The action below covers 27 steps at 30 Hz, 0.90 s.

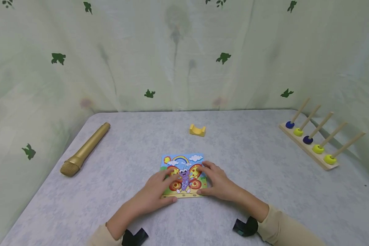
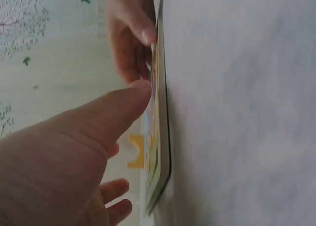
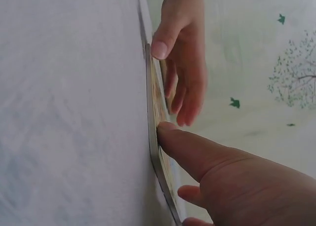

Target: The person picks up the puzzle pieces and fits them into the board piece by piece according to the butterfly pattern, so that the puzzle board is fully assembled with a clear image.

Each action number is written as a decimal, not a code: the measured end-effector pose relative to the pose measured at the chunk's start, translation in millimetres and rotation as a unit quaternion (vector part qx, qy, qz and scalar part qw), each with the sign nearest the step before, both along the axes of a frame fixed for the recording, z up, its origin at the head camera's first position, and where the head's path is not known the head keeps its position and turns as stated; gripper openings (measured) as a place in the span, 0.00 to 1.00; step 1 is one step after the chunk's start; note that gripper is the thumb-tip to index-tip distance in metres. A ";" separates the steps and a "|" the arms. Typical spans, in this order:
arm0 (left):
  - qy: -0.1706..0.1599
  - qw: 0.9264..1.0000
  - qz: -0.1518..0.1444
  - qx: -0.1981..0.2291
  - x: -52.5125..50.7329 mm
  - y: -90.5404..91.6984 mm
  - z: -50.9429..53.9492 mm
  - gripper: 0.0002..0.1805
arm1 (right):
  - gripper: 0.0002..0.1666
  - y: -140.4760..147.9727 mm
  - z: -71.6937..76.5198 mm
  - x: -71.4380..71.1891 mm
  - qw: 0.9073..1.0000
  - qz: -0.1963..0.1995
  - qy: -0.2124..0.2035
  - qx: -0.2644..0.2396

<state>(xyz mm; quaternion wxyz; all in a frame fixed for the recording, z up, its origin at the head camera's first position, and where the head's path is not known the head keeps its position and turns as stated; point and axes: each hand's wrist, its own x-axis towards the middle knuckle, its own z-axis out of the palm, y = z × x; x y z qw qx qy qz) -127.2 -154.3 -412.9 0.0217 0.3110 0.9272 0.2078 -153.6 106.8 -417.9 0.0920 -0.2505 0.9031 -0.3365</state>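
Observation:
A flat square butterfly puzzle board [image 1: 184, 178] lies on the table in front of me, with a rainbow, sun and clouds along its top. At its left side rests my left hand [image 1: 155, 191], fingers spread loosely over the picture, thumb by the lower edge. My right hand [image 1: 219, 184] is over the right side, its thumb touching the lower right corner. In the left wrist view the left thumb [image 2: 126, 100] reaches the board's face near its edge. The right thumb [image 3: 185, 142] presses on the surface in the right wrist view. Neither hand curls round the board.
Beyond the board stands a small yellow block with a curved notch [image 1: 197, 131]. A gold microphone [image 1: 87, 148] lies at the left. On the right is a wooden peg rack [image 1: 305, 147] with blue and yellow beads. A patterned curtain [image 1: 184, 68] hangs behind the table.

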 end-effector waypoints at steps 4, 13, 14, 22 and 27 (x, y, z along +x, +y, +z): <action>-0.051 0.996 0.068 0.017 -9.6 -21.0 1.6 0.50 | 0.47 1.7 -0.1 -1.3 0.999 -0.017 -0.014 0.023; -0.061 0.997 0.043 0.002 -16.0 -33.7 0.4 0.52 | 0.51 14.8 7.1 -6.8 0.998 0.013 -0.024 0.052; -0.058 0.997 0.041 0.001 -16.2 -32.1 -0.1 0.52 | 0.51 16.7 7.7 -7.7 0.998 0.015 -0.027 0.057; -0.053 0.998 0.042 -0.017 -17.7 -12.6 -2.7 0.52 | 0.54 30.4 12.1 -16.2 0.994 0.014 -0.056 0.088; -0.057 0.997 0.052 -0.023 -17.4 -1.7 -0.9 0.52 | 0.54 37.1 12.4 -19.4 0.993 0.012 -0.065 0.097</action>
